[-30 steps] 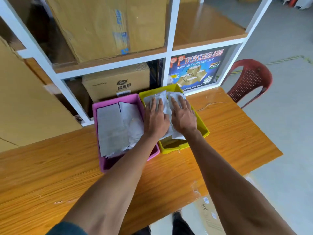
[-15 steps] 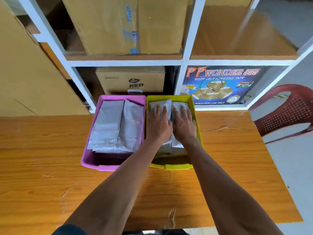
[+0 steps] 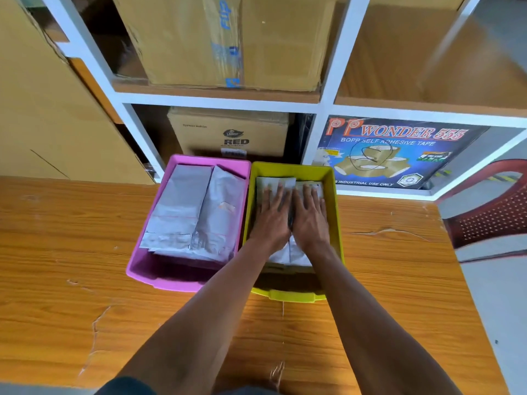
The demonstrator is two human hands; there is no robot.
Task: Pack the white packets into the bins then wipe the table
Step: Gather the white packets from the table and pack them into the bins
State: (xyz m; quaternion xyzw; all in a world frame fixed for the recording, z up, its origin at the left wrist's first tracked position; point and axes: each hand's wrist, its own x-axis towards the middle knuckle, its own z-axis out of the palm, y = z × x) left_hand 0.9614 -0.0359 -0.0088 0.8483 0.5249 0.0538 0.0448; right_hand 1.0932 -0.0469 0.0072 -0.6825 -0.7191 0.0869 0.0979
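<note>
At the far edge of a wooden table [image 3: 85, 280], against a white shelving unit [image 3: 322, 109], a person presses both palms onto a stack of white packets [image 3: 288, 253] inside a yellow bin [image 3: 338, 223]. The left hand [image 3: 272, 218] and right hand [image 3: 310, 218] lie side by side, thumbs nearly touching, fingers straight and spread flat on the top packets; neither hand grasps anything. A pink bin [image 3: 142, 269] stands touching the yellow one on its left and holds its own layer of grey-white packets [image 3: 194, 212], which lie flat and reach near the rim.

No loose packets show on the tabletop, so the packing step appears to be at its close, with the hands settling the last stack down into the yellow bin. What remains, by that reading, is the wiping of the table. No cloth or wiper is in sight, so the next move would call for lifting both hands out of the bin and finding one somewhere outside the frame; the bins may also need shifting to reach the wood beneath them.

Behind the bins, cardboard cartons [image 3: 228, 132] fill the shelves, beside a box of adhesive tape [image 3: 399, 152]. A red plastic chair [image 3: 490, 212] stands at the table's right end.
</note>
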